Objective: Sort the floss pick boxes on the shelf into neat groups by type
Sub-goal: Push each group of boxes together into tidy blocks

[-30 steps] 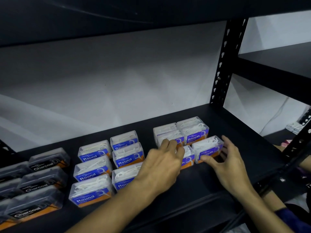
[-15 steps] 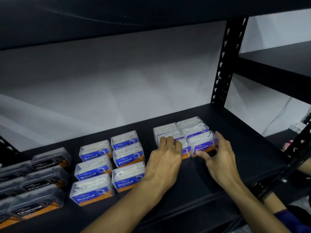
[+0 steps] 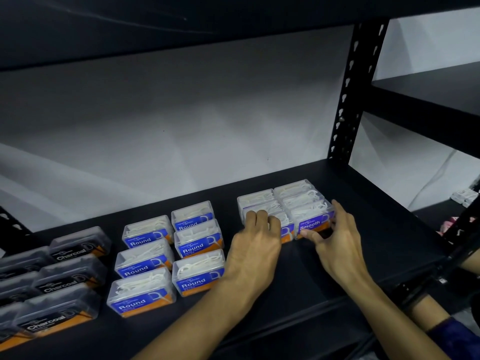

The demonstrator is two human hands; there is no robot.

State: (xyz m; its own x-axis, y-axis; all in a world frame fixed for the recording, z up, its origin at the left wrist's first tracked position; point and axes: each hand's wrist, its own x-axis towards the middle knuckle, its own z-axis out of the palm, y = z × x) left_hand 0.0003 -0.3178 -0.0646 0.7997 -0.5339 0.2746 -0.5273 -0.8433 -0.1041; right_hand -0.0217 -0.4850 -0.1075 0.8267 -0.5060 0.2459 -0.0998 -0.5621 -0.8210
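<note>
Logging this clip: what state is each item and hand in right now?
Smooth boxes: lids shut, packed in two columns.
Round boxes: shut, two columns of three.
Charcoal boxes: shut, grouped far left.
Left hand: resting on Smooth group.
Right hand: fingers against front Smooth box.

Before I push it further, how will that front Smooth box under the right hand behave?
The front Smooth box is probably rigid clear plastic, so it should slide rather than flex. Holding only floss picks, it is likely light. Flat-based on the shelf, it seems unlikely to tip, though the right hand could skew it.
</note>
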